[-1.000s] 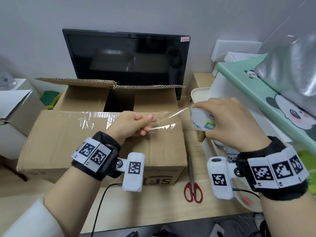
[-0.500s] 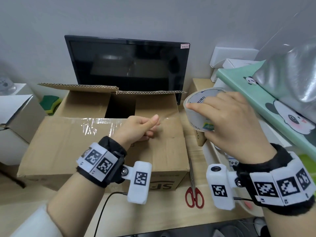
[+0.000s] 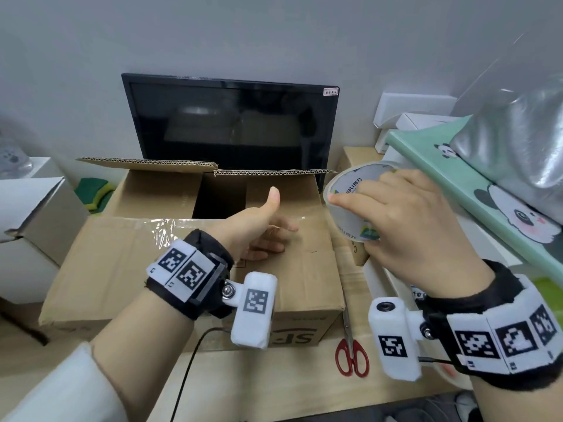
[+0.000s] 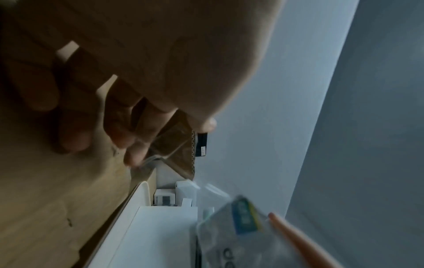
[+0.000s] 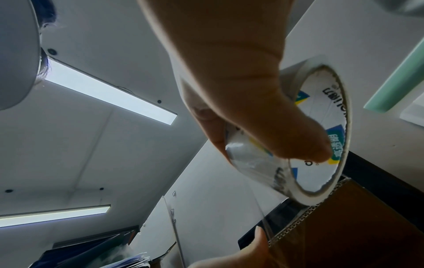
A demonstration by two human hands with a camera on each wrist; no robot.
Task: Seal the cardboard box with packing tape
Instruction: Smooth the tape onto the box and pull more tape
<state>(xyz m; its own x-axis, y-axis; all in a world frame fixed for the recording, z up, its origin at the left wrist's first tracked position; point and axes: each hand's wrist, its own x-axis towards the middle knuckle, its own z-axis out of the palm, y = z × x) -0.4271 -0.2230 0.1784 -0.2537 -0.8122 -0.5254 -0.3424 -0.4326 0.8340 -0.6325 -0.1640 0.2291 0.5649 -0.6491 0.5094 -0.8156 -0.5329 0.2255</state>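
Observation:
The brown cardboard box [image 3: 122, 263] lies in front of me, near flap shut, far flaps [image 3: 274, 172] standing up. A wrinkled strip of clear tape [image 3: 164, 229] lies along the near flap's edge. My left hand [image 3: 271, 229] rests on the box top near its right end, fingers [image 4: 135, 150] stretched flat and thumb raised. Off the box's right edge, my right hand [image 3: 405, 226] grips the tape roll [image 3: 350, 193], thumb inside the core [image 5: 321, 145]. A clear strip [image 5: 259, 199] runs from the roll down toward the left hand.
A dark monitor [image 3: 231, 126] stands behind the box. Red-handled scissors [image 3: 352, 351] lie on the wooden table right of the box. White boxes and a panda-print board [image 3: 487, 190] crowd the right side. A white carton [image 3: 27, 214] sits at left.
My left hand let go of its pinch on the tape end and laid its fingers flat on the box top, thumb up. The right hand raised and tilted the roll.

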